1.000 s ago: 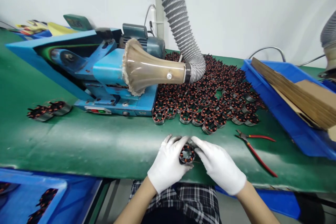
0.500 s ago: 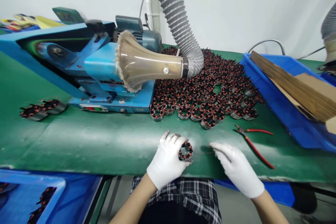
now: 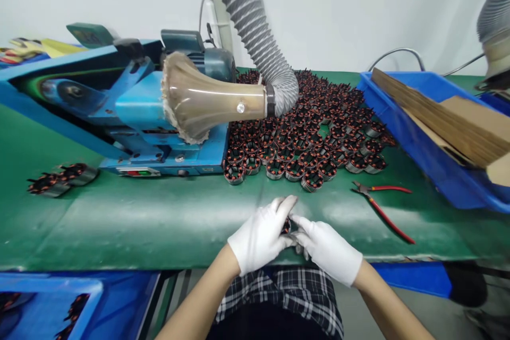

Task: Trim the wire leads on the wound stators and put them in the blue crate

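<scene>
Green-topped bench (image 3: pixel 159 223) runs across the whole view. Nearest, below its front edge, are plaid cloth (image 3: pixel 306 287) over the lap and, at lower left, a blue crate (image 3: pixel 51 282) with dark parts inside.

Just over the front edge of the bench, two hands in white gloves meet. Between them sits a wire-wound ring (image 3: pixel 286 226), mostly hidden by the fingers. The left hand (image 3: pixel 258 239) has its grip closed on the ring, thumb on the near side and fingers over the far side. The right hand (image 3: pixel 330 249) brings its bent fingertips against the ring's right side; I cannot tell whether its grip is closed on anything.

Beyond and to the right lie red-handled pliers (image 3: pixel 388 216), handles spread. Farther back on the left, two more rings (image 3: pixel 64 179) sit touching, beside a blue machine (image 3: pixel 187 162) with a red and green switch (image 3: pixel 139 172) on its front. Right of the machine stands a dense crowd of rings (image 3: pixel 306 133), then a blue tray (image 3: pixel 438 170) holding cardboard (image 3: pixel 434 122). Above the crowd, a cloudy funnel (image 3: pixel 227 101) joins a ribbed grey hose (image 3: pixel 251 21). Behind everything is a white wall (image 3: pixel 338 16).
</scene>
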The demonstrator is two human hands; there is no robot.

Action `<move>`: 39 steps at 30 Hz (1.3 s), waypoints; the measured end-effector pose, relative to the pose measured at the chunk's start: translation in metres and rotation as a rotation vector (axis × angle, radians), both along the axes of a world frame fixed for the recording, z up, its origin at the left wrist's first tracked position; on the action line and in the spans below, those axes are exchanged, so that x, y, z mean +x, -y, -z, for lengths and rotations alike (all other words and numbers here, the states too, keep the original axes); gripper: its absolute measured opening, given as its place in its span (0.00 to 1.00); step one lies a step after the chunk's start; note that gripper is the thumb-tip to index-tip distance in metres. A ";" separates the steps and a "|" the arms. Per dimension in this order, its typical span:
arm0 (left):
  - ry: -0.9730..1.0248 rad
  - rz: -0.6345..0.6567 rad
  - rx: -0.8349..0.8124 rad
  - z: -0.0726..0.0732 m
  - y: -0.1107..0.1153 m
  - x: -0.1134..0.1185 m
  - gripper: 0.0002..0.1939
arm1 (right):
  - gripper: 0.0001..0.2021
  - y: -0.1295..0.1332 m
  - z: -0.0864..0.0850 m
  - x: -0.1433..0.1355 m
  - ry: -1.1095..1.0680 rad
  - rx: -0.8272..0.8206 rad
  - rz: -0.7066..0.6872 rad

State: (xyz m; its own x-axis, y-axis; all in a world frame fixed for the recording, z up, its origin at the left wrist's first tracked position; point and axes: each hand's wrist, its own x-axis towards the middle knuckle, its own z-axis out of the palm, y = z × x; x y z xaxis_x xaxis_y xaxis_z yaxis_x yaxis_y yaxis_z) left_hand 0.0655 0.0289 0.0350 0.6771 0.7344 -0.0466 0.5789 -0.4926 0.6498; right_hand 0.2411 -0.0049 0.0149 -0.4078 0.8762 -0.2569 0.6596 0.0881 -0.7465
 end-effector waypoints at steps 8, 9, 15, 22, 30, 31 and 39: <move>-0.138 0.047 0.117 -0.004 0.005 0.002 0.09 | 0.13 0.006 0.000 -0.007 -0.526 -0.321 0.425; -0.154 0.049 0.130 -0.004 0.005 0.003 0.08 | 0.15 0.005 -0.002 -0.007 -0.573 -0.356 0.442; -0.122 -0.017 0.237 0.006 0.012 0.011 0.07 | 0.15 0.002 -0.003 0.004 -0.669 -0.478 0.464; -0.212 -0.106 0.286 0.009 0.020 0.017 0.07 | 0.10 0.010 -0.006 0.023 -0.280 0.179 0.619; -0.225 -0.125 0.273 0.003 0.024 0.018 0.09 | 0.09 0.016 0.004 -0.001 -0.017 0.482 0.430; -0.227 -0.123 0.270 0.002 0.024 0.018 0.09 | 0.09 0.015 0.005 0.005 -0.001 0.508 0.503; -0.242 -0.128 0.246 0.000 0.023 0.020 0.10 | 0.07 0.022 -0.002 0.041 -0.211 0.369 0.775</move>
State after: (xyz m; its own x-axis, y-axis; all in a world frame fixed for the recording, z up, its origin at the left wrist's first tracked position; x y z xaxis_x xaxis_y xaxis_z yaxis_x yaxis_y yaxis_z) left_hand 0.0850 0.0058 0.0346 0.5701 0.8215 -0.0056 0.7684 -0.5309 0.3573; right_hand 0.2818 -0.0270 0.0165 0.3284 0.9380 0.1105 0.4852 -0.0672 -0.8718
